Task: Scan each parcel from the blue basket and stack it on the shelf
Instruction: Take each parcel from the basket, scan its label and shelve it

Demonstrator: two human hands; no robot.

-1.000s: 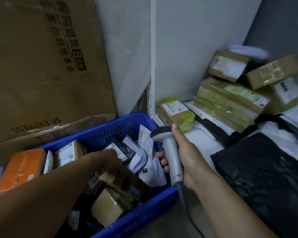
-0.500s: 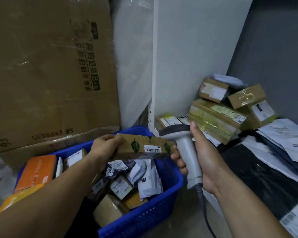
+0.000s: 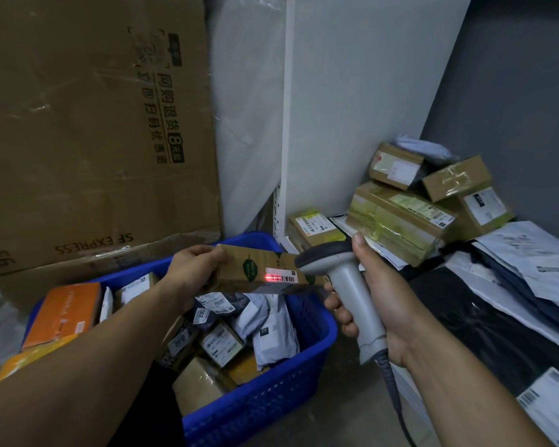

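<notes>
Scanning step, one item: a brown carton parcel (image 3: 255, 269), printed with green leaves, was held above the blue basket (image 3: 271, 398) by the left hand (image 3: 194, 269). The fingers were curled round its left end so that the barcode label (image 3: 281, 278) was turned toward the reader. A grey corded barcode scanner (image 3: 346, 285) was gripped by its handle in the right hand (image 3: 378, 301), and its head was brought just beside the parcel's right end. A red line was thrown across the label, which suggests a read under way. The parcel was judged to be kept clear of the basket's other cartons and poly mailers (image 3: 273, 330) to isolate one code. The shelf (image 3: 287, 140) at right, loaded with taped cartons (image 3: 400, 221), was judged its destination; stacking was not yet done.
</notes>
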